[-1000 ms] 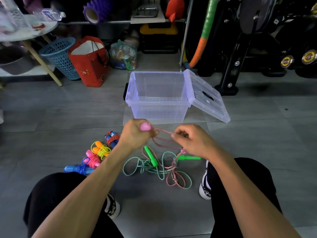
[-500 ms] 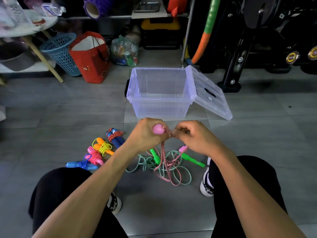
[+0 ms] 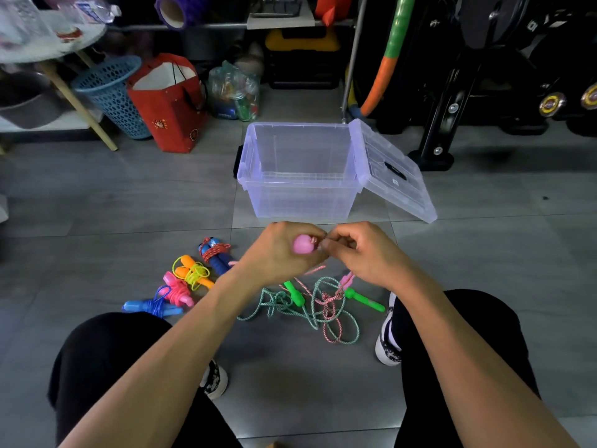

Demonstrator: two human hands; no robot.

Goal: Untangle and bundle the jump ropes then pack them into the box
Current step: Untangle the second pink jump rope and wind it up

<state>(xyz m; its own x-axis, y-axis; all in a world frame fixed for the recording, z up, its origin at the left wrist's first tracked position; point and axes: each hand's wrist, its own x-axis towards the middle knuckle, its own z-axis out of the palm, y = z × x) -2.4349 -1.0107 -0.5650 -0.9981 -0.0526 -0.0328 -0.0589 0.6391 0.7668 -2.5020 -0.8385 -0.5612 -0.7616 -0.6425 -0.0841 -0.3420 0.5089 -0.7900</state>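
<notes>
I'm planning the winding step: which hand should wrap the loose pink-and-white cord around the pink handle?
The right hand. Its fingers already pinch the pink-and-white twisted cord beside the round-ended pink plastic handle, which the left hand grips and should probably just steady.

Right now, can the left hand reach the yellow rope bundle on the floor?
Probably yes, but not freely: the left hand grips the pink handle. The yellow rope bundle lies uncovered on the floor beside that arm.
</notes>
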